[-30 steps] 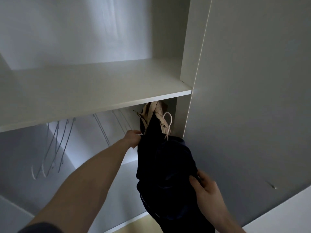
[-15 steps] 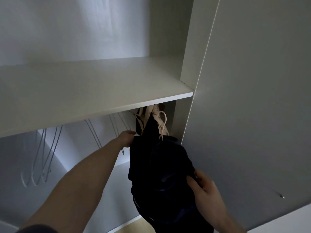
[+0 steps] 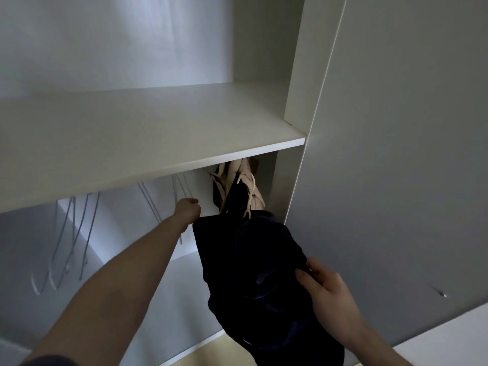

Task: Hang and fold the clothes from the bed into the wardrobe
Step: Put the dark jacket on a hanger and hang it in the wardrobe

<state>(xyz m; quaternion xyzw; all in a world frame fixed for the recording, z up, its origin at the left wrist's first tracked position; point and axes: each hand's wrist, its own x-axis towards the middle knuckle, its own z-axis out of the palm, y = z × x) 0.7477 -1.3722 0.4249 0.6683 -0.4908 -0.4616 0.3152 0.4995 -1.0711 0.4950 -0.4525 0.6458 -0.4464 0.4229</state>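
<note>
A dark navy garment (image 3: pixel 253 262) hangs inside the white wardrobe, under the shelf (image 3: pixel 148 143), at the right end of the hanging space. My left hand (image 3: pixel 188 210) reaches in and grips the garment's upper left corner. My right hand (image 3: pixel 324 289) pinches a fold of the dark fabric lower down on its right side. Behind it hangs a beige garment (image 3: pixel 250 186) with a white drawstring. The rail and the hanger of the dark garment are hidden by the shelf.
Several bare wire hangers (image 3: pixel 71 241) dangle to the left under the shelf, two more (image 3: pixel 179 191) near my left hand. The open wardrobe door (image 3: pixel 396 154) stands close on the right. A strip of yellowish floor (image 3: pixel 211 352) shows at the bottom.
My left hand has slid a little left along the garment's top edge, spreading the dark fabric wider. My right hand keeps its grip lower down. The view has shifted slightly.
</note>
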